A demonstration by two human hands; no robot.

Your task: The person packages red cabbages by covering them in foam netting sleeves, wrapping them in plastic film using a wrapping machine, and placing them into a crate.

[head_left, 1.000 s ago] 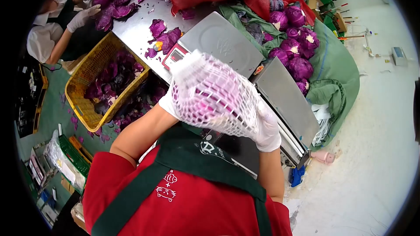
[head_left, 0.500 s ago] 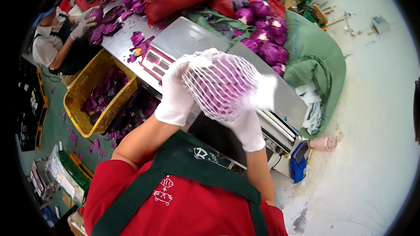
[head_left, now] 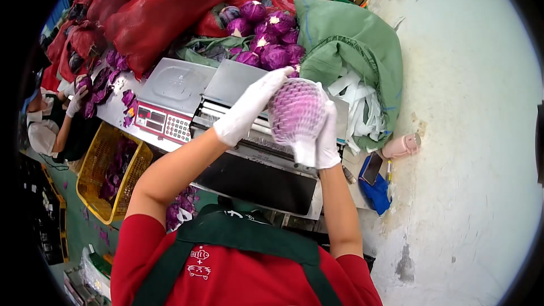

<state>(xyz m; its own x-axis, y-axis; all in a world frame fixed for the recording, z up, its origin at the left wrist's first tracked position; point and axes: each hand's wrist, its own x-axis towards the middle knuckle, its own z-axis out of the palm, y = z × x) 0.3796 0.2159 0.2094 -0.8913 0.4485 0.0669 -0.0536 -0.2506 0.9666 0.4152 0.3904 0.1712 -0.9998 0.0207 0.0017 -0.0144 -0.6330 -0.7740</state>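
Note:
A red cabbage [head_left: 297, 107] in a white foam net sleeve is up between my hands, over the wrapping machine [head_left: 249, 158]. The net's narrow gathered end [head_left: 305, 154] points down toward me. My left hand [head_left: 258, 102], in a white glove, closes on the cabbage's upper left side, fingertips at its top. My right hand [head_left: 327, 133], gloved too, is wrapped around its right side; some of its fingers are hidden behind the cabbage. Left of the machine stands a red scale [head_left: 164, 122] with a metal pan. Bare red cabbages [head_left: 275, 56] are piled behind.
Red mesh sacks [head_left: 170, 14] fill the back left. A green sack [head_left: 357, 39] stands at the right with white net sleeves [head_left: 365, 107] beside it. A yellow basket [head_left: 93, 175] holds leaves. Nearby are a pink bottle [head_left: 401, 145] and a phone [head_left: 372, 169]. A co-worker [head_left: 48, 130] handles cabbage at left.
My view has shifted, showing more of the scale and machine. The netted cabbage has turned, so its gathered end now points toward me instead of right. Both hands stay on it.

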